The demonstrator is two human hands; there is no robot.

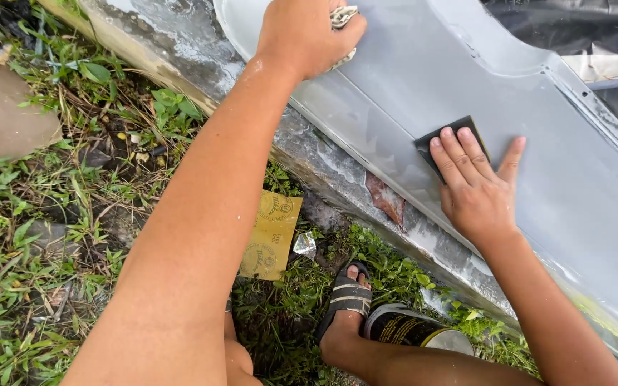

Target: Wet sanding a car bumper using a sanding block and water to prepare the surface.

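Your right hand point(475, 187) lies flat, fingers spread, pressing a small dark square sheet of sandpaper point(446, 139) against the smooth grey painted body panel point(409, 78), roughly in the middle of the panel's width and a little above its lower edge. Your left hand point(302, 32) is closed on a crumpled pale rag point(343, 18), held against the same panel near its upper left end, well apart from the sandpaper. The panel rests slantwise on a weathered concrete curb point(180, 43) that runs along its lower edge. Below the curb, on the grass point(37, 236), lies a yellow-brown sheet of sandpaper point(270, 236), back side up, just beside a small scrap of silver foil point(305, 244). Your foot in a dark strapped sandal point(345, 297) stands near the curb, touching a black round tin point(413, 330).
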